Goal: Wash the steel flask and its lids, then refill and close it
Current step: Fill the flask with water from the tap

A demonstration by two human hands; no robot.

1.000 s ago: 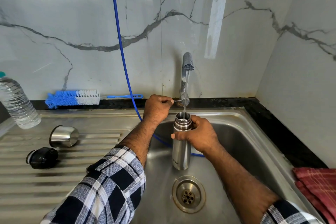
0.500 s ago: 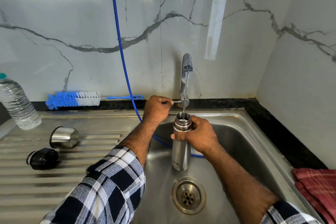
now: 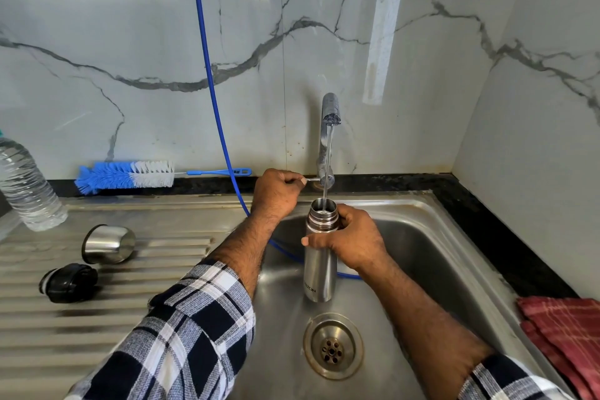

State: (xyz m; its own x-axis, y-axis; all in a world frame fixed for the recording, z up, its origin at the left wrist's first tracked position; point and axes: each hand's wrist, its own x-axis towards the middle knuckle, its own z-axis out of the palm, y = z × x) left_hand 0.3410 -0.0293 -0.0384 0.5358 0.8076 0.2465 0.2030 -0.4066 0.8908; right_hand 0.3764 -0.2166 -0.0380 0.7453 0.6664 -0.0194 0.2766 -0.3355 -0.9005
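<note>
Flask: the steel flask [image 3: 319, 265] stands upright in the sink [image 3: 422, 237], long axis vertical, open threaded mouth up, right under the tap [image 3: 328, 136].
Water: a thin stream [image 3: 327, 166] falls from the spout straight into the mouth.
Right hand: the right hand [image 3: 352, 242] is curled round the flask just below its neck.
Left hand: the left hand [image 3: 277, 193] is closed, pinching the tap's small lever [image 3: 310, 179] (at the tap's base).
Lids: a steel cup lid [image 3: 108, 243] and a black stopper [image 3: 69, 282] lie on their sides on the ribbed drainboard [image 3: 97, 328], left of the sink, near each other.
Surface: stainless sink with a round drain [image 3: 332, 346]; a blue hose [image 3: 211, 91] hangs down the wall into the sink.
Room: grey-veined marble walls [image 3: 130, 42]; a blue-and-white brush [image 3: 130, 174] lies on the dark ledge, a plastic bottle [image 3: 24, 185] at far left, a red cloth [image 3: 568, 334] at right.
</note>
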